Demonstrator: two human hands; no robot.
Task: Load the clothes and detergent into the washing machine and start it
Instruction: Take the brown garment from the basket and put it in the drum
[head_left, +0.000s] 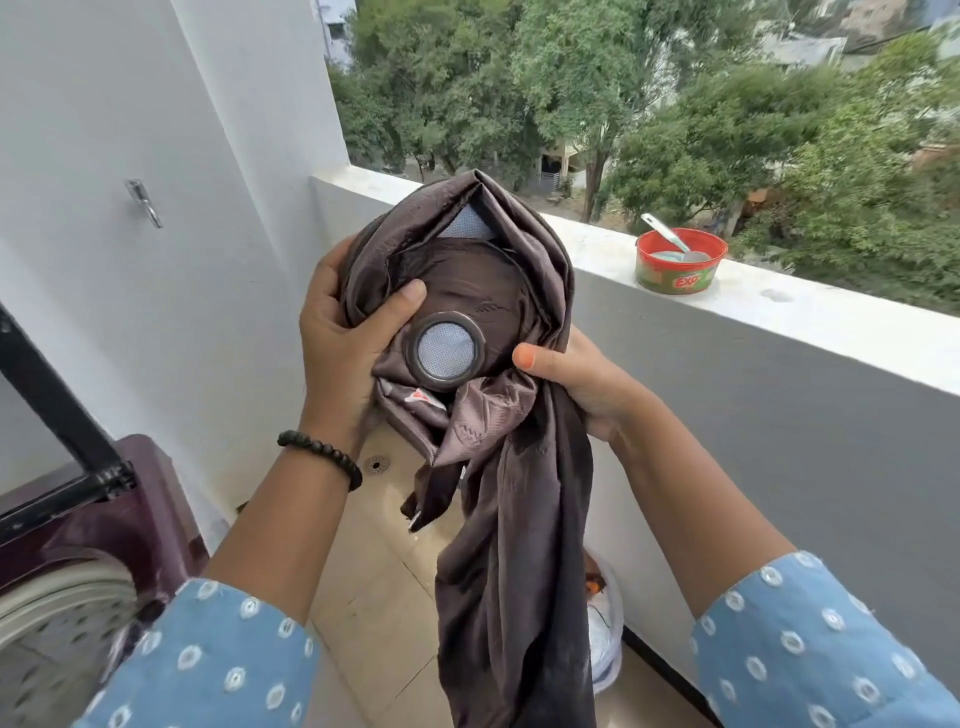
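Maroon washing machine (104, 530): lower left of the frame, glossy plum plastic shell with its dark lid raised; the drum (57, 639) shows as a pale ring over perforated metal, and I see no cloth in the part that shows.
Wall hook (144, 202): small bright metal piece on the white plaster, upper left.
Left hand (345, 332): centre-left, fingers curled round the bunched top of the cloth, thumb pressed into its folds; a black bead bracelet (322, 457) circles the wrist.
Brown curtain (483, 395): centre of the frame, held up in the air between both hands, well apart from the drum; slick, faintly patterned woven fabric, wound into a round bundle above and hanging in a long limp tail below. A dark round eyelet ring (449, 349) sits in the middle, hard and smooth against the soft cloth.
Right hand (576, 384): just right of the ring, fingers clenched on the gathered neck of the fabric, thumb lying flat.
Red tub (680, 262): upper right, on the white parapet ledge (831, 322), plastic, with a metal spoon standing in it; whether it holds the detergent I cannot tell.
Step in hand: loading, as I judge it; the cloth is gathered but not yet in.
Next move: swing the bundle left and down over the drum, tail tucked in so nothing drapes over the rim.
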